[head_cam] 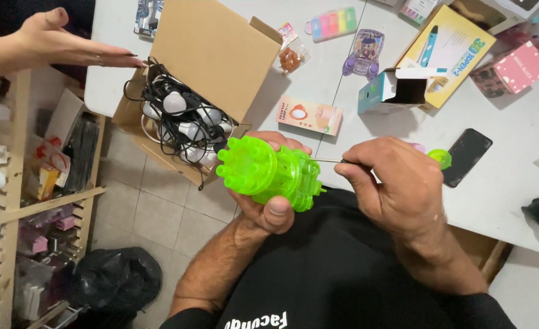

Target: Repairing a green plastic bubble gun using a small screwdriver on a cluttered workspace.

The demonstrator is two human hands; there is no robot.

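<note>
Our left hand [269,204] clenches the green toy [269,172]. Our right hand [397,189] pinches a thin tool [325,161] touching the toy's end. Another person's hand [68,45] reaches over the box [221,55].

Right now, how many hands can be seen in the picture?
3. The left hand grips the green plastic toy; the right hand holds a thin metal tool at it; another person's hand reaches in top left.

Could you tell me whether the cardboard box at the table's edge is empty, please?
No, the open brown cardboard box holds a tangle of black cable with white bulbs.
</note>
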